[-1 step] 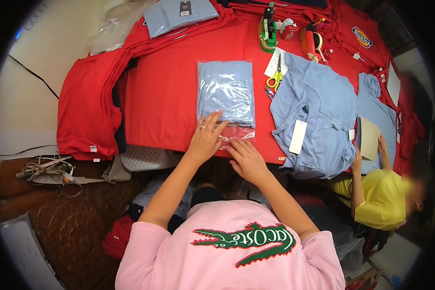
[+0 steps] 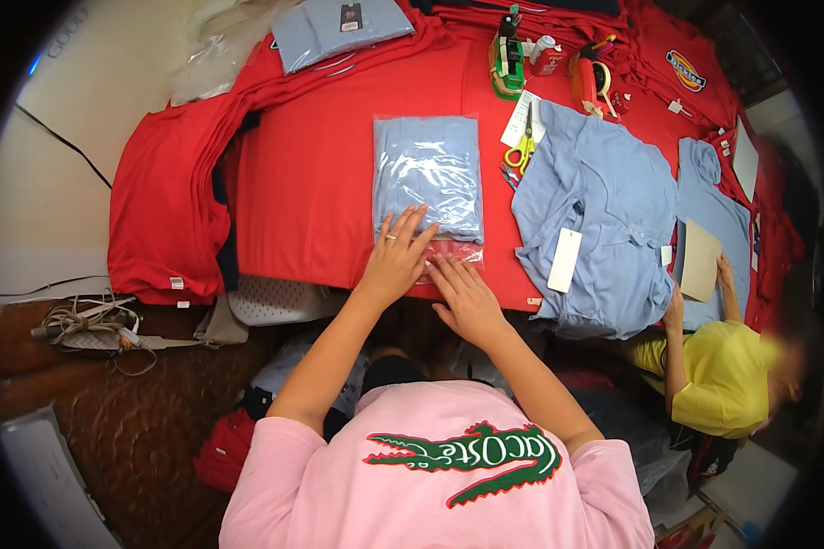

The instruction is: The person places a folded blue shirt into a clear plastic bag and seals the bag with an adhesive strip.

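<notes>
Bagged light-blue garment (image 2: 428, 169) at ctr of frame, folded to a rectangle in clear film, w/ bright glare on top. Lies flat on red-covered desk (image 2: 307, 192), clear flap (image 2: 464, 255) at btm end, toward lower edge of frame.

At lower L of bag: L hand (image 2: 398, 252), palm down, fingers stretched and spread, tips on film near garment's lower edge; ring (image 2: 391, 237) on one finger. Just beside, to the R: R hand (image 2: 469, 300), also palm down, fingers nearly straight and closer tog., tips on flap. Opened out, both; can't tell of any pinch on the film under either.

Mid-R of frame: loose blue garment (image 2: 613, 197), rumpled, w/ white tag (image 2: 565, 261) on top. B/w bag and loose garment, a bit higher: yellow-handled scissors (image 2: 520, 154), partly over white slip (image 2: 519, 121). Near top, R of ctr: green holder (image 2: 505, 78) and red tape dispenser (image 2: 584, 82).

Upper L: another bagged garment (image 2: 339, 37), also blue; crumpled clear plastic (image 2: 212, 69) near it. Mid-L: stacked red garments (image 2: 165, 210). Lower L: bundled cables (image 2: 87, 318).

Lower R: co-worker in yellow top (image 2: 723, 380), holding tan card (image 2: 700, 261).
</notes>
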`<state>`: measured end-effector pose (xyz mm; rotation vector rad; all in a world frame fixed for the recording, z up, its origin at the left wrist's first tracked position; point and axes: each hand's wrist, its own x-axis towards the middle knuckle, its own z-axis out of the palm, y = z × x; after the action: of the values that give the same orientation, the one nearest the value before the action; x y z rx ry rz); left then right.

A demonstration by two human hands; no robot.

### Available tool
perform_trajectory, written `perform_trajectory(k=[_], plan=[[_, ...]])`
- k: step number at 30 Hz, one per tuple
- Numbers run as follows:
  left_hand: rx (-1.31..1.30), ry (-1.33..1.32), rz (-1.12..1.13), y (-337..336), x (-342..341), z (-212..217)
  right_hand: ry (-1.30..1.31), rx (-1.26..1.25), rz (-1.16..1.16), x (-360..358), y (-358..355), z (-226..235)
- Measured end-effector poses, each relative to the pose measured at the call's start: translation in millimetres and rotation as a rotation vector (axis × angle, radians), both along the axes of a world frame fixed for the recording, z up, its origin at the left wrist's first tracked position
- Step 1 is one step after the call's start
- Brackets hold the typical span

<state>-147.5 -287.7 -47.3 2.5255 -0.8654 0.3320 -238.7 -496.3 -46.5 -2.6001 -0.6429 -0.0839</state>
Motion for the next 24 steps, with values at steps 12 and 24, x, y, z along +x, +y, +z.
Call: perform_trajectory(k=[12,24], plan=[[-0.025,-0.068,-0.119,-32,30,-67,0.085,-0.064,0.012,-23,-2,-15],[-0.211,0.149,-0.016,22,39,-8,0.149,0.181,-0.137,-15,-23,-3]])
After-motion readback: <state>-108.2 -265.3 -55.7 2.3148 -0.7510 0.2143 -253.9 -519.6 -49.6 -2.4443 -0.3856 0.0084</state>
